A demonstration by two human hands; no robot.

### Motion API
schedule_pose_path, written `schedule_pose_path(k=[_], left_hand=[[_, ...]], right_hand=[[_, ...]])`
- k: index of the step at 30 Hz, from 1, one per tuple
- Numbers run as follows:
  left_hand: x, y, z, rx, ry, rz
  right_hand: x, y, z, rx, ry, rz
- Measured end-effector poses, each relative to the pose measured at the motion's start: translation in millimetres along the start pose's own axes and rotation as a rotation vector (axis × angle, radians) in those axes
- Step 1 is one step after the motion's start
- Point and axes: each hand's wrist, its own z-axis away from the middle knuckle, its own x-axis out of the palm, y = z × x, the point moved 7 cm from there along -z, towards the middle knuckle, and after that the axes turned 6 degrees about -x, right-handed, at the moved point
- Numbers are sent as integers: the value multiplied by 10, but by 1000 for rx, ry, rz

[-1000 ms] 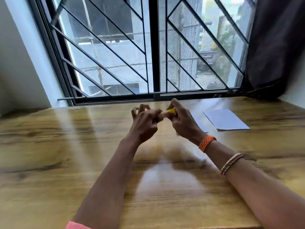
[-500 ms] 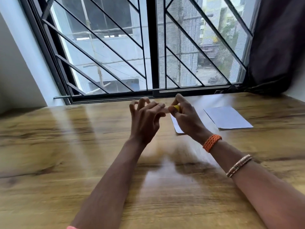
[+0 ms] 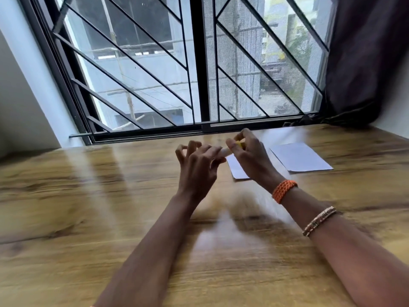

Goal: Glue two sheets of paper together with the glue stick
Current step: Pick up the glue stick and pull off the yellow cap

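Note:
My right hand (image 3: 247, 156) holds a small yellow glue stick (image 3: 240, 144) above the wooden table (image 3: 88, 207), its fingers wrapped round the body. My left hand (image 3: 197, 165) meets it from the left, thumb and forefinger pinching the pale end of the stick (image 3: 225, 151) while the other fingers spread. One white sheet of paper (image 3: 236, 170) lies on the table under my right hand, mostly hidden by it. A second white sheet (image 3: 299, 157) lies flat further right, apart from the first.
A barred window (image 3: 199, 69) runs along the table's far edge. A dark curtain (image 3: 367, 63) hangs at the back right corner. A white wall (image 3: 20, 96) closes the left side.
Both hands stay joined at the glue stick. The left hand's fingers have spread wider. The camera has tilted, so the hands sit a little right and higher in view.

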Motion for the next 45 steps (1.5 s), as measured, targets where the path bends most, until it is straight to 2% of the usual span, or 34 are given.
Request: schedule_pose_path(k=[3, 6, 8, 10, 13, 16, 20, 23, 27, 32, 34, 36, 37, 42, 45], left_hand=[[-16, 65, -14, 58, 62, -145], [-36, 46, -30, 73, 100, -225], [-43, 24, -24, 97, 122, -251], [-38, 32, -15, 136, 139, -259], [-26, 31, -59, 109, 131, -216], [-55, 3, -120, 46, 101, -121], [-40, -124, -123, -14, -20, 40], [49, -206, -70, -48, -110, 87], [89, -218, -38, -72, -142, 107], [216, -261, -31, -161, -313, 159], [217, -275, -26, -160, -332, 147], [169, -288, -18, -147, -294, 125], [141, -288, -10, -134, -266, 107], [94, -273, 31, -84, -175, -16], [74, -273, 14, -64, -133, -82]], right_hand=[[102, 227, 60, 310, -9, -289], [230, 329, 115, 600, -129, -649], [300, 325, 149, 687, -182, -736], [314, 342, 136, 672, -149, -684], [213, 256, 82, 440, -50, -428], [51, -114, 18, -90, 14, -21], [80, -354, 55, -558, -95, 178], [161, -242, 63, -624, -172, 302], [174, -205, 81, -621, -150, 392], [198, -266, 105, -741, -162, 615], [213, -268, 112, -769, -163, 677], [197, -236, 101, -697, -174, 638], [197, -173, 80, -602, -193, 577], [288, 136, 76, 32, -316, -8], [336, 249, 97, 178, -307, -118]])
